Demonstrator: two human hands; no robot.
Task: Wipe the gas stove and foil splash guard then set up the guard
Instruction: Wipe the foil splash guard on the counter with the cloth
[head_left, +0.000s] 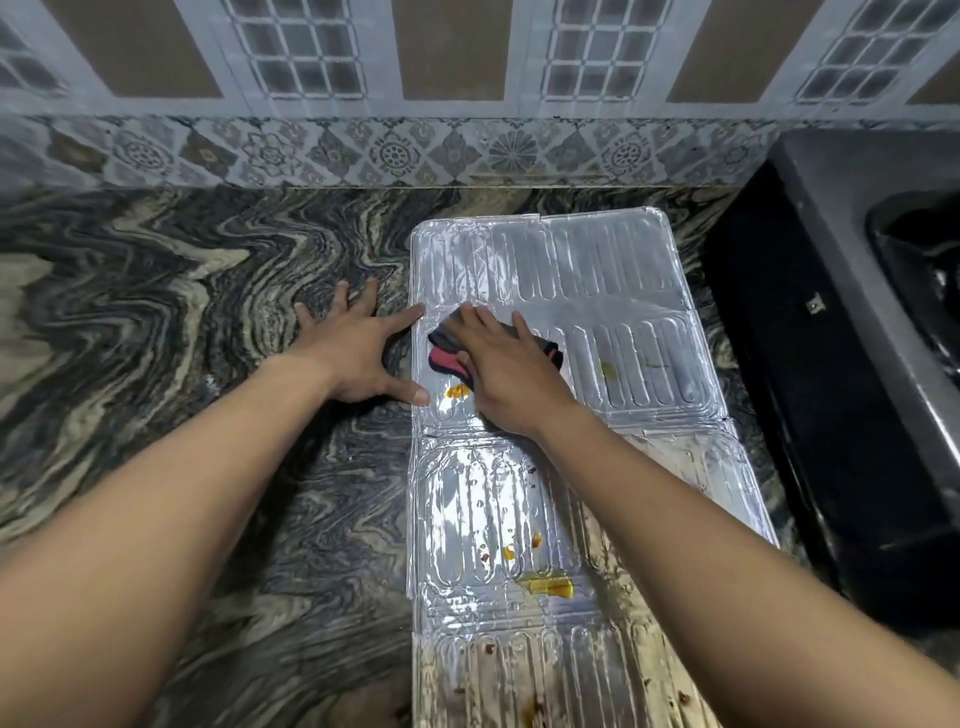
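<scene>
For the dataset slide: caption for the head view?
Right hand presses a cloth on the stained foil splash guard lying flat on the counter, left hand spread at its edge.

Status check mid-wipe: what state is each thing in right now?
foil splash guard: unfolded flat on the counter, orange and brown stains across its panels.
cloth: bunched on the guard, under the right hand.
right hand: fingers straight, pressing the cloth.
left hand: spread flat on the counter, touching the guard's left edge.
gas stove: right of the guard, too dark to judge.

The right hand covers most of the cloth; foil guard is cut off below.
</scene>
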